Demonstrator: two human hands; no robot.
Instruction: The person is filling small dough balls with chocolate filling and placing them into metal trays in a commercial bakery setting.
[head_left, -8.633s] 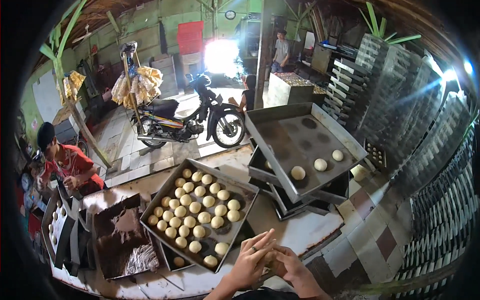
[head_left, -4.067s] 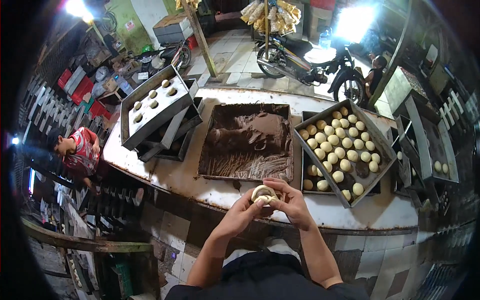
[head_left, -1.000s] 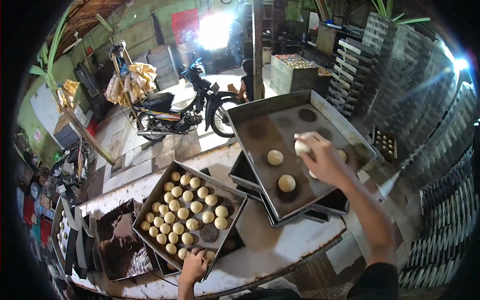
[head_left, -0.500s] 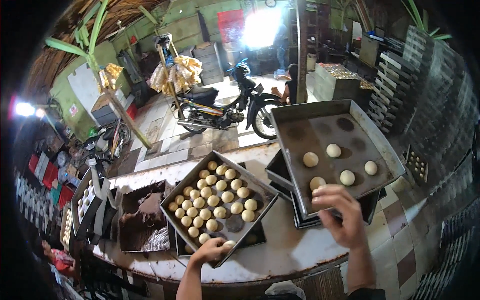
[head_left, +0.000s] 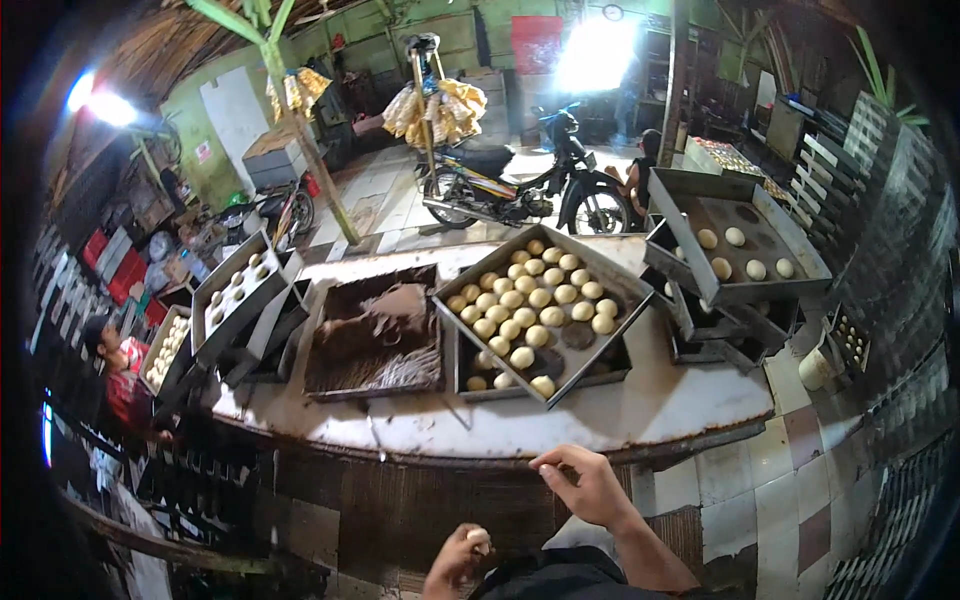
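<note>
Dough ball (head_left: 479, 538) in the left hand (head_left: 453, 564), right hand (head_left: 592, 490) farther forward.
The ball, rounded with no clear long axis, lies left of the right hand and closer to the body, the hands well apart. The left grip is closed around it; the right grip has its thumb and fingers apart, a pale speck at the tip too small to identify. On the surface (head_left: 695, 397), a tray (head_left: 578, 337) of pale balls (head_left: 524, 317) lies ahead of both hands, nearer the right, with a brown-smeared pan (head_left: 400, 372) to its left. A small wall sign (head_left: 203, 152) is too tiny to read; no brand is legible.
</note>
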